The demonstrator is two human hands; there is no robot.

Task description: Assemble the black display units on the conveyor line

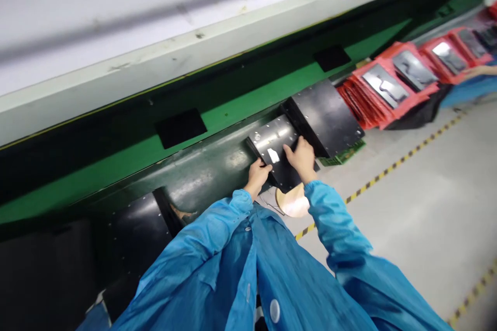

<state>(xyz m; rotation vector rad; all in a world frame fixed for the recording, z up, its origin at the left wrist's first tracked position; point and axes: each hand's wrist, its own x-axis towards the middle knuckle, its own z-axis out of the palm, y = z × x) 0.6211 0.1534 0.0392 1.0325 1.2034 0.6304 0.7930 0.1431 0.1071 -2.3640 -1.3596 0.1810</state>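
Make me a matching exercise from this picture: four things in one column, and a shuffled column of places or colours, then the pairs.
Things:
1. plate
2. sleeves
3. floor tape
4. wrapping in the piles at upper right

Places or colours:
A. yellow and black stripes
B. red
C. under the right hand
D. blue

Right pairs: 1-C, 2-D, 3-A, 4-B
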